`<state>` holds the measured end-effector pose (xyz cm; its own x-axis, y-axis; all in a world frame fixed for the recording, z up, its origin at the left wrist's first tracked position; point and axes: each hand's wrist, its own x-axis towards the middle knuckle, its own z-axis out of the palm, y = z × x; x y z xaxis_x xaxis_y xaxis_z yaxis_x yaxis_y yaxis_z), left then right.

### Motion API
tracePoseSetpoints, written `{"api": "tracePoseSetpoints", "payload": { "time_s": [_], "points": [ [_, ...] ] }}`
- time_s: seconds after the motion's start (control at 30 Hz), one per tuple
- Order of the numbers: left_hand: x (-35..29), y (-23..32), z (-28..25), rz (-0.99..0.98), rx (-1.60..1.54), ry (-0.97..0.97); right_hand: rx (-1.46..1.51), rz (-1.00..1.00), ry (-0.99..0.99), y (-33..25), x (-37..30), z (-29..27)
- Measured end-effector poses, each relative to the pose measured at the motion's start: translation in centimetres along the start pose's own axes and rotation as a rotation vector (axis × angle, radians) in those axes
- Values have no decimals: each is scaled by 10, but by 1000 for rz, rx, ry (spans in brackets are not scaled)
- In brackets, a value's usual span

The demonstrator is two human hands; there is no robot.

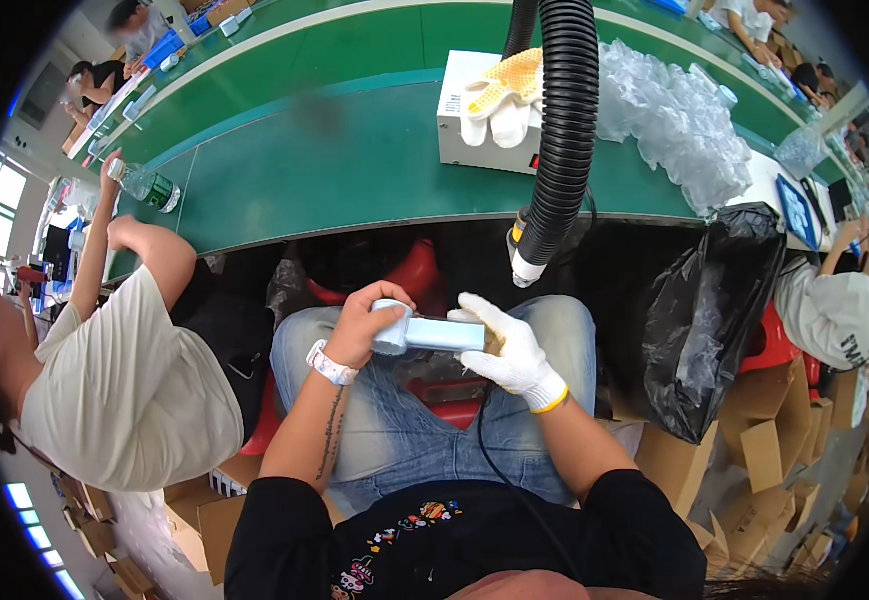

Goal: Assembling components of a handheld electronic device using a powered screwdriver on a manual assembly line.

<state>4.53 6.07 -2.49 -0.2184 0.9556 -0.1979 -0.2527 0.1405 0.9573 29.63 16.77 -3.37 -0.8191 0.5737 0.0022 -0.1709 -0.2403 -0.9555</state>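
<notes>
A light-blue handheld device (440,334) with a round head and a flat, rectangular handle lies level above my lap. My bare left hand (362,328) is closed around its round head, thumb on top. At the handle's other end, my right hand (516,352), in a white work glove with a yellow cuff, grips the tip between thumb and fingers. The underside of the device is hidden, so I cannot tell what the lower fingers touch. Just beyond my right hand hangs the nozzle (526,268) of a black corrugated hose (566,120), apart from the device.
On the green workbench (334,150) stands a white box (457,110) with a glove (499,105) on it. Clear plastic packaging (674,125) is heaped to its right. A black bag (699,330) hangs at the bench edge. A co-worker (134,380) sits left, near a bottle (149,187). Cardboard boxes (764,440) stand right.
</notes>
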Motion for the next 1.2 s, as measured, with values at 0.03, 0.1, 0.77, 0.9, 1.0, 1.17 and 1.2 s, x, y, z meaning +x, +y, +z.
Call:
{"api": "tracePoseSetpoints", "payload": {
  "time_s": [0.03,0.1,0.77,0.9,1.0,1.17,1.2],
  "points": [
    [-1,2,6,38,126,5,-54,22,-11,-1,-1,-4],
    [-15,15,27,256,441,-86,-375,19,-156,2,-3,-13],
    [-41,9,127,721,1012,-107,-988,-88,-232,41,-21,-20],
    [-55,23,108,394,845,87,-983,-76,-109,9,-19,0],
    [-60,46,62,96,710,-29,-707,-415,41,-39,-28,-5],
    [-10,93,-42,765,236,601,-1157,-688,776,-114,-32,-125],
    [17,103,-58,914,199,732,-1230,-726,886,-129,-29,-153]
  ]
}}
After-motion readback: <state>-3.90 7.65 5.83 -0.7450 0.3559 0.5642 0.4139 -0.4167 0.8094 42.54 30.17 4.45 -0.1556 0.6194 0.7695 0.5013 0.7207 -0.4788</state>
